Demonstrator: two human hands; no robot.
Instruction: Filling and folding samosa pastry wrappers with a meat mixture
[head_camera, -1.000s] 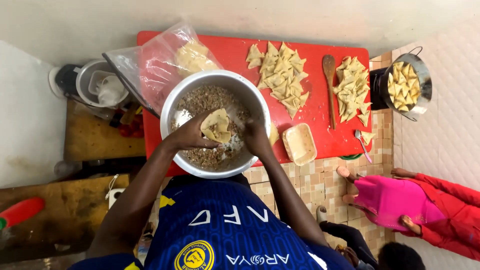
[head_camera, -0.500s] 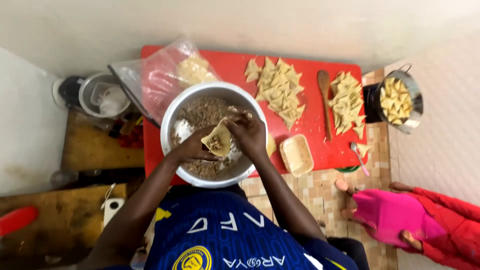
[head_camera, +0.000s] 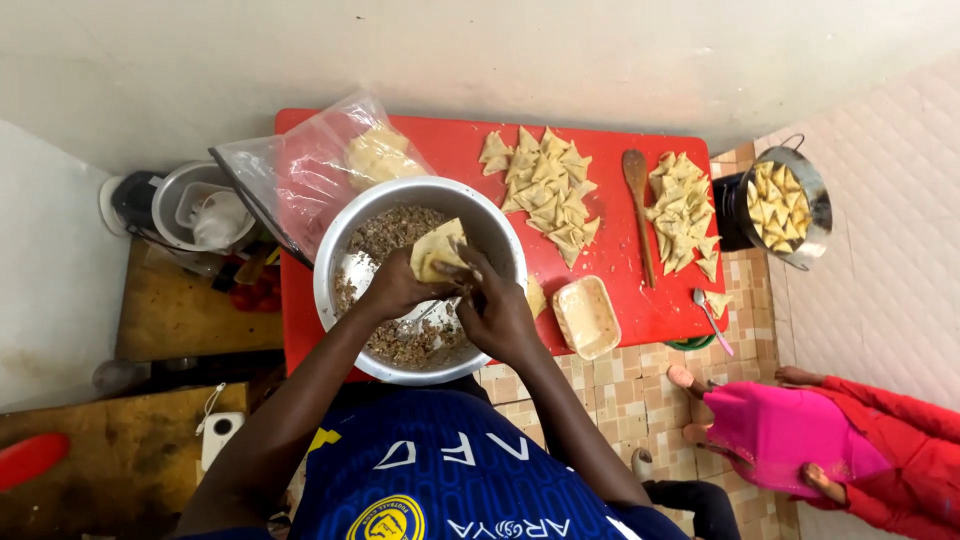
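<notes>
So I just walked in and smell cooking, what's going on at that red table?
A person in a blue shirt is working over a big metal bowl of minced filling. The left hand and right hand together hold a folded pastry pocket above it. Two piles of finished triangle pastries lie on the red table beside a wooden spoon. More pastries sit in a pan to the right. Another person in pink and red sits on the tiled floor nearby.

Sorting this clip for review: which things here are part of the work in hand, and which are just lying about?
In use:
left hand
right hand
pastry piece, held by both
steel bowl of minced filling
folded triangles

Lying about:
wooden spoon
plastic bag
small tray
pot
</notes>
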